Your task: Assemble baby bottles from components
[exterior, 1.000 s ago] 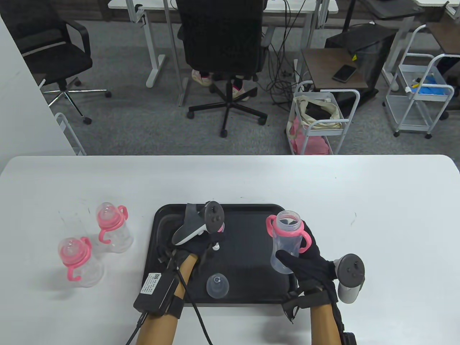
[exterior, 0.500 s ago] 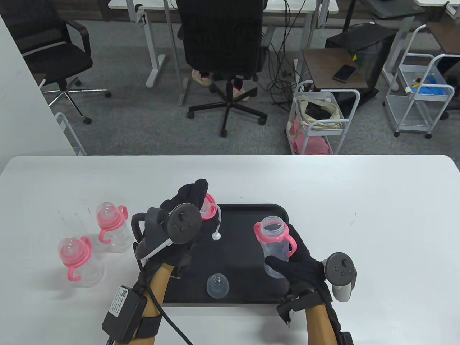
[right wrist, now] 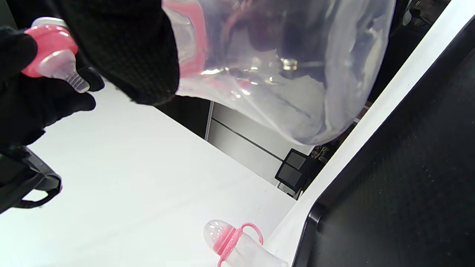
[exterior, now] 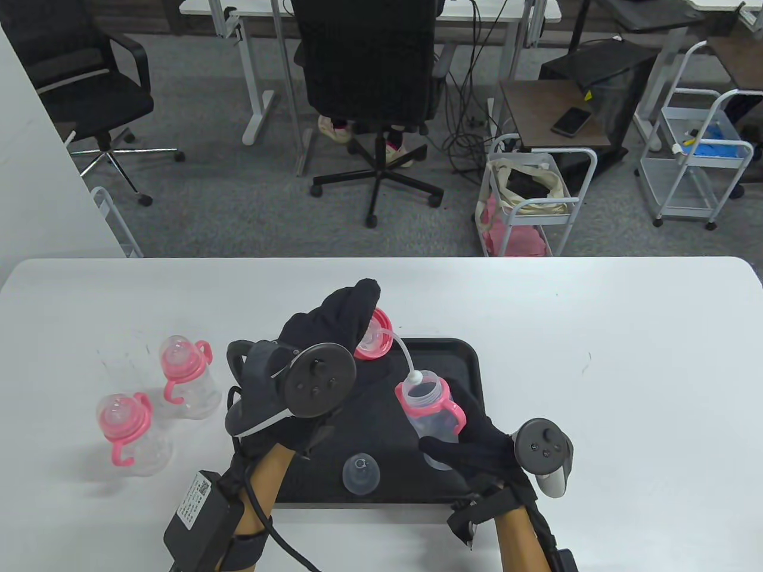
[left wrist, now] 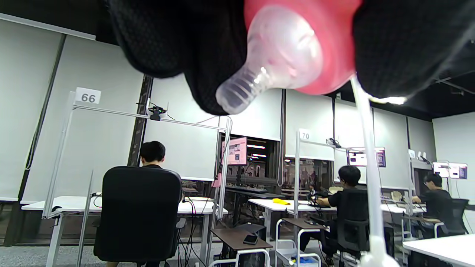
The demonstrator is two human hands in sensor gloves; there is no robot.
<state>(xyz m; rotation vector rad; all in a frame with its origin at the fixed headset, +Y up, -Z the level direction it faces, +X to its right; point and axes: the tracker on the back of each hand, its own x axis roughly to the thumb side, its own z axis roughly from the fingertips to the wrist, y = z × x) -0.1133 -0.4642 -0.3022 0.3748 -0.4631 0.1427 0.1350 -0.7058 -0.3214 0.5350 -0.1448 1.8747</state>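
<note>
My right hand (exterior: 471,447) grips a clear bottle body (exterior: 430,417) with a pink handled collar, held tilted above the black tray (exterior: 459,369). The bottle also fills the top of the right wrist view (right wrist: 282,70). My left hand (exterior: 334,328) holds a pink screw ring with a clear nipple (exterior: 372,336), lifted over the tray's far left edge. A white straw (exterior: 405,360) hangs from the ring, and its weighted tip sits at the bottle's open mouth. In the left wrist view the nipple (left wrist: 274,63) points down-left and the straw (left wrist: 369,178) runs down.
A clear dome cap (exterior: 360,473) lies on the tray near its front edge. Two assembled bottles with pink handles (exterior: 185,375) (exterior: 128,432) stand on the white table (exterior: 626,369) to the left. One of them shows in the right wrist view (right wrist: 237,241).
My left hand lifted the pink ring with nipple and straw off the tray and moved right. My right hand brought the bottle left and down, so the straw tip now meets the bottle mouth.
</note>
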